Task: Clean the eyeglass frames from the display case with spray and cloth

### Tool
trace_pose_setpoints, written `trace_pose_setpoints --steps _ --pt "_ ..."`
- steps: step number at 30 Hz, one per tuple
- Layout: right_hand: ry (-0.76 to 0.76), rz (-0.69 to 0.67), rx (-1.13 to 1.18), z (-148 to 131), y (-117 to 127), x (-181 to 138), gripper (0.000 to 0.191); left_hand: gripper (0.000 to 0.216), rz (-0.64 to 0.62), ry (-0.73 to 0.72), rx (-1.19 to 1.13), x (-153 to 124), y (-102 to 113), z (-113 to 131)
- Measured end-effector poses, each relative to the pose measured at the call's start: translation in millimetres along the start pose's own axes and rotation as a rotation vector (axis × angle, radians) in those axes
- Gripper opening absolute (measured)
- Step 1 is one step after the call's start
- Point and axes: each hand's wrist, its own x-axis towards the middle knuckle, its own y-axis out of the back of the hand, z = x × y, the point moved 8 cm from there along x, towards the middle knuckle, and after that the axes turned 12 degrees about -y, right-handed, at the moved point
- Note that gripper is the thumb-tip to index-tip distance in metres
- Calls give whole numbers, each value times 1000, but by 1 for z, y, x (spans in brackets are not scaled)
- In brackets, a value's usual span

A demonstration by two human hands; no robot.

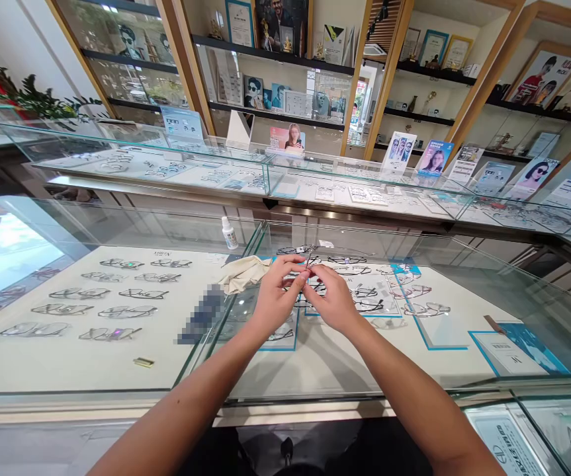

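Note:
Both my hands meet in the middle of the view, above the glass display counter (345, 380). My left hand (281, 285) is closed, thumb and fingers pinching a pair of eyeglasses (310, 255) with a thin dark temple that points upward. From the other side my right hand (331, 295) is closed on the same glasses, its fingertips touching those of the left. Most of the frame is hidden by my fingers and blends with the glasses displayed below. A crumpled cream cloth (245, 273) lies just left of my left hand.
Behind the cloth stands a small white spray bottle (229, 234). A blurred dark blue item (200, 316) and a small gold-coloured piece (143, 362) are at left. Rows of eyeglasses (110, 334) lie under glass. Beyond runs another glass showcase (265, 173) with upright cards.

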Motion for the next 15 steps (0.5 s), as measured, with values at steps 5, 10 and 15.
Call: trace_pose_setpoints --steps 5,10,15 --pt "-54 49 19 5 8 -1 31 20 -119 -194 350 -7 21 20" --pt "-127 96 55 13 14 0 33 13 -315 -548 810 -32 60 22" --pt "-149 128 56 14 15 0 32 5 -392 -639 897 -41 55 12"
